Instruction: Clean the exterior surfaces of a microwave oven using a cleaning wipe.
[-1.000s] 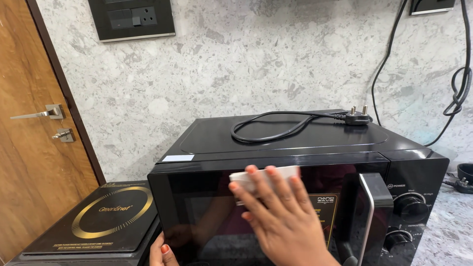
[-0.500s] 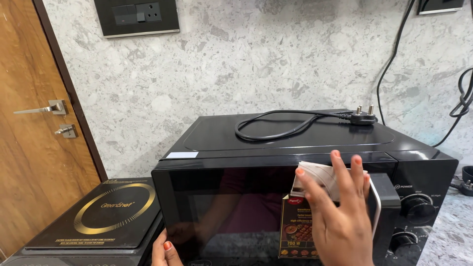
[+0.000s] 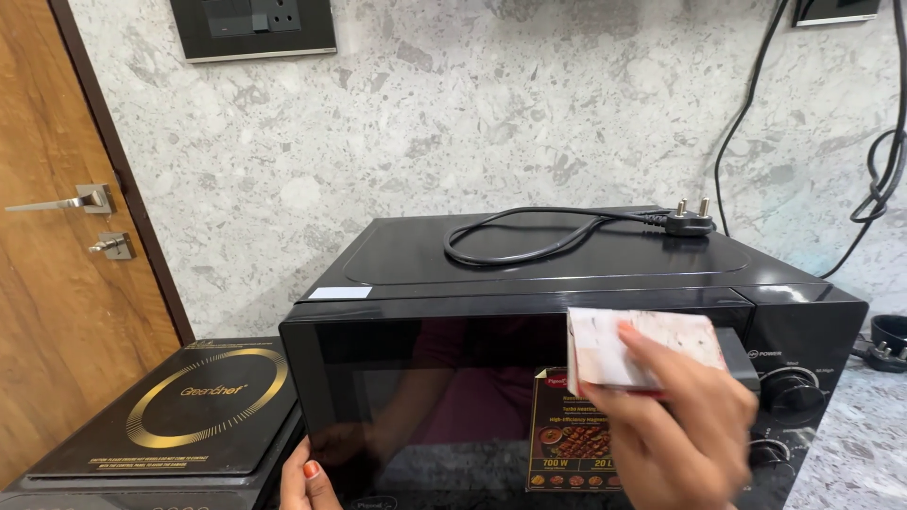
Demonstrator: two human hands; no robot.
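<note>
2 hands: right [image 3: 675,425] presses folded cloth [image 3: 638,348] on microwave door [image 3: 425,406]; left [image 3: 307,482] below.

Two bare hands, no sleeves in view

The left hand [image 3: 307,484] has red-orange polish on its nails; the right hand [image 3: 675,425] shows the same polish and is slightly blurred.

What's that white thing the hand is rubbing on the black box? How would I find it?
Find the big black microwave against the marble wall. On its glass door, near the knobs, the right hand presses a folded white cloth. It is the only pale, soft thing on the dark door, just above a colourful sticker.
</note>
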